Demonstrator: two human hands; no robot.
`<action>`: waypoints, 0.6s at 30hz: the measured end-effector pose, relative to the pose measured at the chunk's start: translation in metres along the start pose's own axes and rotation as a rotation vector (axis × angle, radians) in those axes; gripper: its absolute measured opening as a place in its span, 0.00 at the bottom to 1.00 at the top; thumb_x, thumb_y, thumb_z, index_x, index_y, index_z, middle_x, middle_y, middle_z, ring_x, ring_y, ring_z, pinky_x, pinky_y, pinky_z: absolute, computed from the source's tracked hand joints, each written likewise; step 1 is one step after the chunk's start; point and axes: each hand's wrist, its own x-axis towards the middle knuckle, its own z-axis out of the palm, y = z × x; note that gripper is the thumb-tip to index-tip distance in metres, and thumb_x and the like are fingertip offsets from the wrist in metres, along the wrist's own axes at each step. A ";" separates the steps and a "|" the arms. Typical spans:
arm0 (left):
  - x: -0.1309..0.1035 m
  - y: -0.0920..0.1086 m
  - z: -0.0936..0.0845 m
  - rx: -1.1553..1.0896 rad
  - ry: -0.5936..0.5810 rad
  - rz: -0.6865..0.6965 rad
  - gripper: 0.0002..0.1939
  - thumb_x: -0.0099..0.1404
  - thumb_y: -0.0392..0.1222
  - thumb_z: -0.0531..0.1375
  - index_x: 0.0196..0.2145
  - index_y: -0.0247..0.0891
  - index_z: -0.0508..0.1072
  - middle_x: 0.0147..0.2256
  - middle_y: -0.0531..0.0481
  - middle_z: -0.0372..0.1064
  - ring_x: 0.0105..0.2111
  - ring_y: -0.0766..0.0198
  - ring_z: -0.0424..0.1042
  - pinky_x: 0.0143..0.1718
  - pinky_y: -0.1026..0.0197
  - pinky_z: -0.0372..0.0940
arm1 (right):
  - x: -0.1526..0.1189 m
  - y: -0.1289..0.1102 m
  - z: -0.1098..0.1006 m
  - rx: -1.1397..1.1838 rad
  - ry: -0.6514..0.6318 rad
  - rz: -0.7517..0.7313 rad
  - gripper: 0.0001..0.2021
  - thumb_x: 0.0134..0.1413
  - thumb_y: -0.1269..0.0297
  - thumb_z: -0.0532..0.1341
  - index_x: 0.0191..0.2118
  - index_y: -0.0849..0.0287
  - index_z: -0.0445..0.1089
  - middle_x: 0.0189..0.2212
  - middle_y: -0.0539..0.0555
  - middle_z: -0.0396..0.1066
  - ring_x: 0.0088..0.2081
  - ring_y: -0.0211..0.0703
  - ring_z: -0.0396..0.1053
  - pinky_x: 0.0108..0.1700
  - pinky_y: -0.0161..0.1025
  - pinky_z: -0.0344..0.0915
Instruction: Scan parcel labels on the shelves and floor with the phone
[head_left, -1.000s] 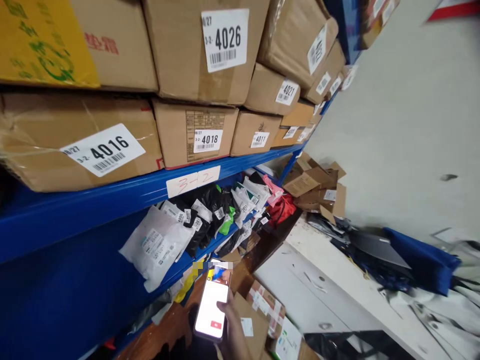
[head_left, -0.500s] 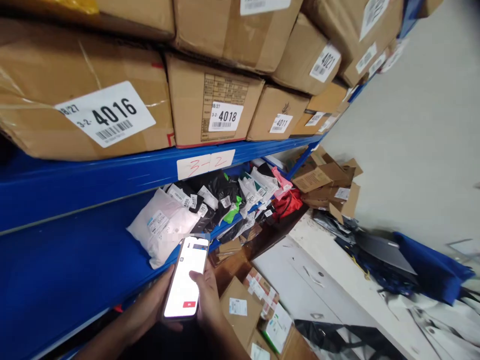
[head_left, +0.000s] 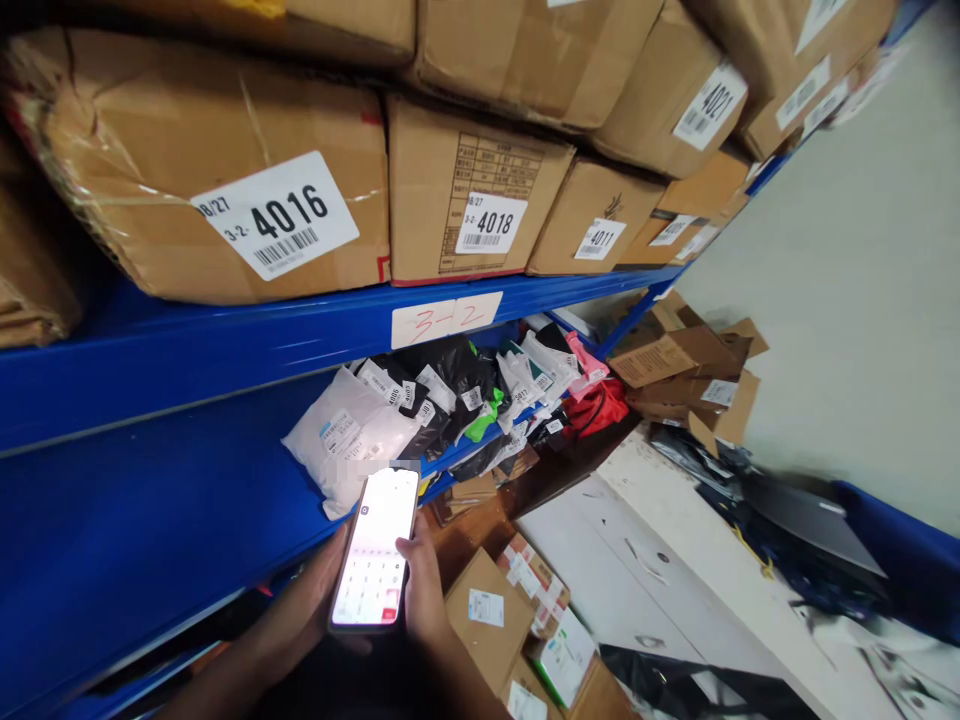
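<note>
A smartphone with a bright screen is held upright low in the head view, a number keypad and a small red button showing on its lower half. My left hand is closed around its left edge, fingers partly hidden behind it. On the other side my right hand grips the right edge, its thumb at the screen's edge. Just beyond the phone lies a pale pink parcel bag with a white label, on the blue shelf.
Labelled cardboard boxes fill the upper shelf. Black and white bagged parcels line the lower one. Open cartons stand at the far end. A white cabinet is on the right, with boxes on the floor before it.
A number keypad has appeared on the phone screen. My right thumb has moved from over the screen to its right edge. The view has shifted slightly left.
</note>
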 end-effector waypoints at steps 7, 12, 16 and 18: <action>-0.025 0.016 0.021 0.033 0.013 -0.011 0.44 0.63 0.69 0.48 0.67 0.38 0.50 0.45 0.38 0.75 0.35 0.51 0.76 0.21 0.59 0.70 | -0.004 -0.005 -0.012 -0.089 -0.096 -0.043 0.25 0.36 0.67 0.57 0.47 0.57 0.68 0.35 0.49 0.78 0.37 0.50 0.74 0.40 0.42 0.67; -0.020 0.015 0.018 0.084 0.009 -0.025 0.44 0.62 0.70 0.49 0.67 0.41 0.49 0.46 0.38 0.75 0.36 0.50 0.76 0.20 0.60 0.69 | -0.004 -0.002 -0.011 -0.121 -0.084 -0.062 0.28 0.36 0.69 0.61 0.50 0.53 0.66 0.43 0.51 0.78 0.46 0.51 0.74 0.49 0.45 0.67; -0.014 0.010 0.010 0.086 -0.020 -0.026 0.49 0.59 0.71 0.52 0.69 0.44 0.42 0.47 0.38 0.73 0.37 0.48 0.75 0.20 0.59 0.69 | -0.006 -0.005 -0.013 -0.125 -0.092 -0.043 0.30 0.34 0.70 0.62 0.51 0.53 0.66 0.45 0.51 0.78 0.48 0.52 0.73 0.52 0.47 0.65; -0.011 0.006 0.004 0.061 -0.037 0.000 0.50 0.59 0.67 0.56 0.69 0.46 0.37 0.47 0.39 0.73 0.35 0.49 0.75 0.20 0.58 0.69 | -0.006 -0.008 -0.016 -0.096 -0.157 -0.007 0.32 0.32 0.70 0.61 0.52 0.53 0.65 0.46 0.51 0.78 0.48 0.53 0.73 0.51 0.48 0.65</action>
